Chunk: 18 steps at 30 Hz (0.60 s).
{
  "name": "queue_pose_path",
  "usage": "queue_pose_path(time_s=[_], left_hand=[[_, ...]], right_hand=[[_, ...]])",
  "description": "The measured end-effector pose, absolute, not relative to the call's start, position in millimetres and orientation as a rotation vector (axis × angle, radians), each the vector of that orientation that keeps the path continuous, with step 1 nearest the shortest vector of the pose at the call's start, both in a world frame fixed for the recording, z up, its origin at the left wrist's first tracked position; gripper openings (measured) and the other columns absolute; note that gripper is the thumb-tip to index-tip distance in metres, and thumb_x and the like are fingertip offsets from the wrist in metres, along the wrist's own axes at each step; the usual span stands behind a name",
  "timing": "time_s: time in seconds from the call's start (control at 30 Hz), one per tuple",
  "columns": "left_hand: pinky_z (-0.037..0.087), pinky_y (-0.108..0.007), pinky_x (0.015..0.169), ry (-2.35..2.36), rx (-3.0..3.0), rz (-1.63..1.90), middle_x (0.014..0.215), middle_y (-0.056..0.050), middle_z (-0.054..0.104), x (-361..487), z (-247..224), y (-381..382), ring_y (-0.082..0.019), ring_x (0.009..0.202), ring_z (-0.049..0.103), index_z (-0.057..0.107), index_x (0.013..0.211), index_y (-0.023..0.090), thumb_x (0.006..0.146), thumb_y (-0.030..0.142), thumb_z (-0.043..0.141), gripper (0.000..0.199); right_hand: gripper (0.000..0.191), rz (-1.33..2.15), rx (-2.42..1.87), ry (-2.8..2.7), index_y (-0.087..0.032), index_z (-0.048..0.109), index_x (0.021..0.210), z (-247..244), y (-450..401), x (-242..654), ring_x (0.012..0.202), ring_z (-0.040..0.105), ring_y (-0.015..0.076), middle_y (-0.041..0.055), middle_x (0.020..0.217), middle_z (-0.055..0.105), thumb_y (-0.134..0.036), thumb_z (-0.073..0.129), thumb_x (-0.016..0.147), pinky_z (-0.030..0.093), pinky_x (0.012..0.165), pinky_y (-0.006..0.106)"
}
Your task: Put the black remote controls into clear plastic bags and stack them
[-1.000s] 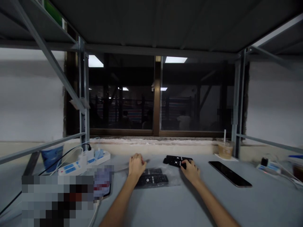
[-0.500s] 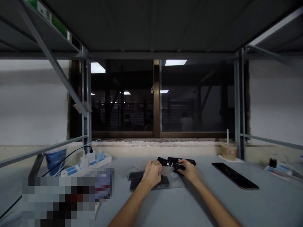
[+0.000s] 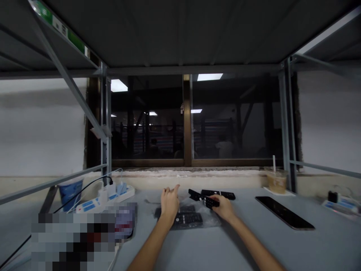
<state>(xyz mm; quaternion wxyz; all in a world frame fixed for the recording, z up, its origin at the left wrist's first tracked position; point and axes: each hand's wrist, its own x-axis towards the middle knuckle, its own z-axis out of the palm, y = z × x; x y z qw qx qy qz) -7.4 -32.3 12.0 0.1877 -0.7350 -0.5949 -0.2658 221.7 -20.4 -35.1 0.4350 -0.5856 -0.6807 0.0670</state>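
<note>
A black remote control [image 3: 210, 202] with pale buttons is held in my right hand [image 3: 224, 207], its far end pointing left and tilted up off the table. Fingers apart and partly stretched, my left hand [image 3: 169, 203] is open over the left side of some clear plastic wrapping. Under and beside it lies a bagged black remote [image 3: 189, 218], with another dark remote [image 3: 186, 209] just behind. Beyond my right hand, a further black remote [image 3: 221, 194] rests on the grey table [image 3: 197, 252].
At right lie a black phone [image 3: 284, 212] and, behind it, a cup with a straw [image 3: 276, 182]. A white power strip [image 3: 105, 199] with cables and a blue cup [image 3: 70, 194] stand at left. Metal shelf posts [image 3: 105, 150] flank the window.
My left hand has come away from the remotes, moving left and up, and its curled fingers have spread. My right hand still holds its remote, now slightly lower. The view has shifted a little.
</note>
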Motion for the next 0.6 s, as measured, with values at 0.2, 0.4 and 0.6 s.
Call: queue_pose_path(time_s=[0.2,0.4,0.6], left_hand=[[0.029,-0.038,0.088,-1.684,-1.971,-0.856,0.091,-0.008,0.062,-10.1,10.6,-32.4,-0.023,0.093,0.050,0.066,0.095,0.020,0.079,0.023,0.047,0.025],[0.031,-0.035,0.085,-1.579,-2.079,-0.796,0.092,-0.006,0.054,-8.7,8.4,-31.6,-0.020,0.092,0.050,0.066,0.091,0.025,0.081,0.019,0.046,0.023],[0.034,-0.032,0.082,-1.508,-2.099,-0.863,0.096,-0.004,0.052,-9.9,4.3,-26.0,-0.017,0.092,0.051,0.064,0.085,0.021,0.081,0.015,0.050,0.016]], right_hand=[[0.038,0.131,-1.541,-1.731,-0.022,0.064,0.089,-33.5,-23.7,220.1,0.082,0.063,0.0184,0.0009,0.083,0.069,-0.006,0.049,0.058,0.044,0.068,0.024],[0.038,0.134,-1.535,-1.726,-0.020,0.064,0.098,-36.7,-24.4,214.7,0.086,0.062,0.0212,0.0050,0.087,0.068,-0.017,0.059,0.061,0.045,0.074,0.029],[0.033,0.034,-1.477,-1.804,-0.016,0.066,0.099,-37.3,-25.1,213.0,0.090,0.060,0.0208,0.0092,0.093,0.065,-0.016,0.058,0.066,0.045,0.079,0.030]])
